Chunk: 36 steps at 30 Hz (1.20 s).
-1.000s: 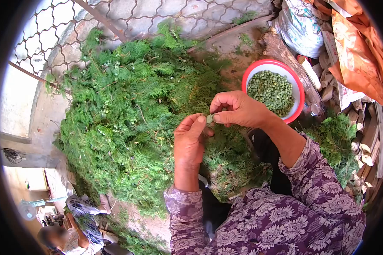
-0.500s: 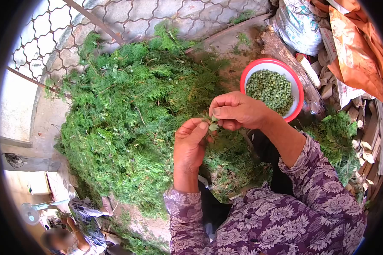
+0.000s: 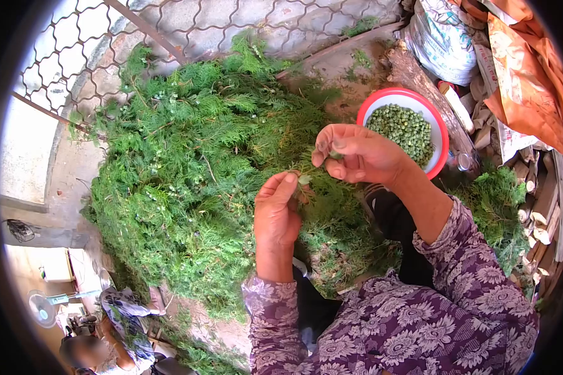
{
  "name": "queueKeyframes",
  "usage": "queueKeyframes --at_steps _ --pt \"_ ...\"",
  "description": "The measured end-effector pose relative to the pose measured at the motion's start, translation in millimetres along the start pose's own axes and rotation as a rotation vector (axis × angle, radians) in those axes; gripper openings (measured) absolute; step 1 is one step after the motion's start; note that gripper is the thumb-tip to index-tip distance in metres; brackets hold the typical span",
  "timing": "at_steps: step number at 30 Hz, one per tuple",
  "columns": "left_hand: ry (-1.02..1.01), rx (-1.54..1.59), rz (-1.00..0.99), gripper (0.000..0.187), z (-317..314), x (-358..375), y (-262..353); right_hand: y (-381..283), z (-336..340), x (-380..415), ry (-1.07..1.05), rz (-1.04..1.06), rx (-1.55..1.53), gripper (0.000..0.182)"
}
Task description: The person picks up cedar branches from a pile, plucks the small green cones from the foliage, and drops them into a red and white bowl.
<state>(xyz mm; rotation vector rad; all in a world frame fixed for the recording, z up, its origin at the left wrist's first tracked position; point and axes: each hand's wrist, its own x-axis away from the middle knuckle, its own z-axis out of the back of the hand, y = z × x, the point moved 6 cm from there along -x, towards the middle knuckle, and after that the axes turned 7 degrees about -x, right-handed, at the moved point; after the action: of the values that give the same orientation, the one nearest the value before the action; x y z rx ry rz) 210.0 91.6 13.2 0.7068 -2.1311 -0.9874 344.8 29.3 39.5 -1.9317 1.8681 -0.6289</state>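
My left hand [image 3: 277, 209] pinches a small green sprig [image 3: 304, 181] between thumb and forefinger, at the right side of a large heap of green branches [image 3: 187, 169]. Up and to the right of it, my right hand [image 3: 363, 153] has its thumb and fingertips drawn together around a small green piece [image 3: 334, 154], partly hidden by the fingers. Behind the right hand stands a red-rimmed white basin [image 3: 445, 140] holding many small green cones [image 3: 401, 130].
Wire mesh [image 3: 200, 25] runs along the top. At the right lie a log [image 3: 413, 75], a white sack [image 3: 444, 47], an orange sack [image 3: 525, 81], split wood [image 3: 553, 206] and more greenery [image 3: 494, 206]. Another person [image 3: 116, 340] sits at the lower left near a fan [image 3: 42, 308].
My right hand has moved slightly up and right, away from the left hand, and its fingers have shifted. My left hand still holds the sprig, almost in place.
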Motion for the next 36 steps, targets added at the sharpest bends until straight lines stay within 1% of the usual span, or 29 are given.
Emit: queueKeyframes --at_steps 1,2,3,5,6,8,12,14,15,17,20,21,22,23,24,25,26,27,29,30,32,33,34,35,36 --pt "0.096 -0.025 0.009 0.011 6.0 -0.7 -1.0 -0.2 2.5 0.0 0.007 0.014 0.076 0.014" --pt "0.096 -0.024 0.008 0.011 6.2 -1.4 -1.6 -1.6 2.7 -0.1 0.015 0.027 0.152 0.014" --pt "0.107 -0.011 0.000 0.011 7.3 -2.0 -1.9 -1.2 0.3 0.7 0.015 0.027 0.153 0.014" --pt "0.117 0.001 -0.007 0.011 8.7 -3.0 -3.1 -0.7 -1.1 2.9 0.154 0.027 0.591 0.021" --pt "0.094 -0.020 -0.013 0.010 7.8 -3.6 -3.4 3.3 0.6 0.7 0.156 0.028 0.589 0.021" --pt "0.071 -0.041 -0.018 0.010 8.0 -4.8 -5.0 3.5 -4.5 -4.5 0.058 0.228 0.909 0.027" --pt "0.030 -0.076 -0.007 0.010 6.2 -4.9 -7.7 8.9 -2.4 -4.0 0.105 0.176 0.962 0.025" --pt "0.026 -0.073 0.003 0.009 3.9 -4.0 -8.0 9.3 -0.4 -4.9 0.079 0.258 0.988 0.022" --pt "0.021 -0.079 0.010 0.009 2.1 -3.1 -7.6 9.1 -0.7 -4.9 0.080 0.258 0.988 0.022" --pt "0.015 -0.086 0.017 0.009 -0.8 -1.6 -7.9 3.5 -3.9 -3.6 0.108 0.348 1.039 0.019" --pt "0.033 -0.118 0.013 0.012 -1.2 -1.1 -9.2 2.9 -2.6 -3.4 0.094 0.322 1.097 0.020" --pt "-0.012 -0.119 0.004 0.010 -1.1 -1.6 -10.2 -0.1 -4.5 -1.9 0.095 0.322 1.096 0.020" --pt "-0.058 -0.121 -0.004 0.008 -2.2 -1.6 -10.4 2.3 -2.7 -1.7 0.096 0.165 0.957 0.020" --pt "-0.059 -0.122 -0.003 0.008 -2.9 -0.7 -9.3 7.2 -0.8 -1.3 0.097 0.011 0.816 0.021" --pt "-0.099 -0.105 -0.006 0.007 -6.7 0.7 -7.5 7.0 0.3 -1.3 0.097 0.011 0.816 0.021" --pt "-0.139 -0.089 -0.008 0.007 -10.0 1.6 -6.2 9.9 2.0 -1.4 0.079 -0.029 0.710 0.020" --pt "-0.140 -0.089 -0.008 0.007 -9.0 0.8 -6.8 12.6 2.9 -1.1 0.060 -0.069 0.604 0.019" --pt "-0.119 -0.110 -0.012 0.007 -5.7 -0.9 -8.0 11.5 2.2 0.0 0.061 -0.069 0.604 0.019" --pt "-0.096 -0.128 -0.019 0.007 -1.4 -2.7 -8.2 10.8 -1.6 3.1 0.052 -0.120 0.343 0.017" --pt "-0.101 -0.086 -0.021 0.007 -0.8 -3.3 -7.4 6.8 -0.9 4.0 0.051 -0.120 0.343 0.017" --pt "-0.108 -0.044 -0.021 0.007 0.7 -3.7 -5.0 -21.2 14.4 7.2 0.250 0.062 0.613 0.015" --pt "-0.031 0.009 -0.015 0.008 6.1 -4.4 -3.1 -27.8 21.6 8.6 0.250 0.061 0.617 0.015" --pt "0.045 0.063 -0.010 0.009 11.8 -5.0 -1.4 -44.0 35.8 13.3 0.370 0.179 0.796 0.015" --pt "0.044 0.067 -0.014 0.009 13.2 -5.7 1.2 -60.4 48.9 19.7 0.490 0.301 0.972 0.016" --pt "0.035 0.103 -0.024 0.009 14.7 -6.2 4.0 -73.3 62.2 25.8 0.606 0.323 1.301 0.019"
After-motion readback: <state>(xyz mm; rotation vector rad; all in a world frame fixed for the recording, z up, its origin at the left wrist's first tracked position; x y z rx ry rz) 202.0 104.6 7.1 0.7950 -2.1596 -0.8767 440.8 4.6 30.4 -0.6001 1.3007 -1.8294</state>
